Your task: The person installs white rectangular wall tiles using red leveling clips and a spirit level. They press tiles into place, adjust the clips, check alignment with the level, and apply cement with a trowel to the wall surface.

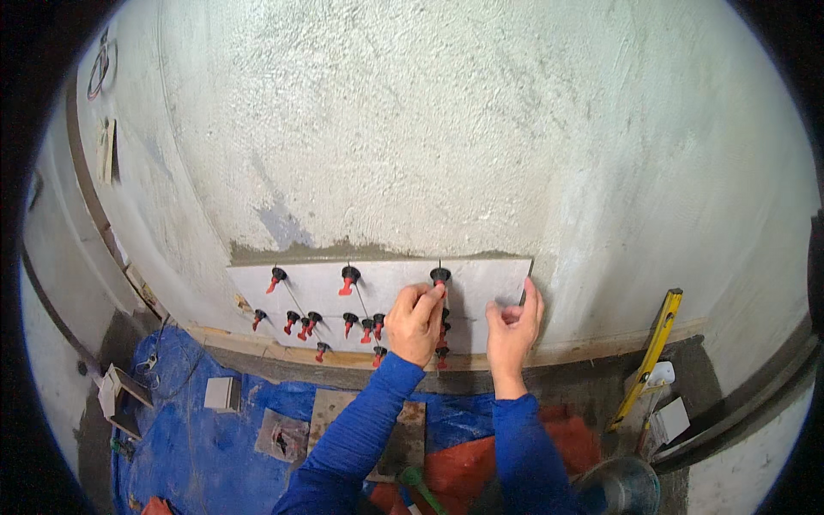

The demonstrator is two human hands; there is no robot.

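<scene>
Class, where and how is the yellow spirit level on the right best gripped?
Probably around its upper part, from the left: the yellow spirit level stands tilted, that side of its slim bar open, while a white object sits close on its right.

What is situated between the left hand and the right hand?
The head view shows tiles between the left hand and right hand, with a few red-and-black clips close beside the left; nearer the right, the tiles are bare.
</scene>
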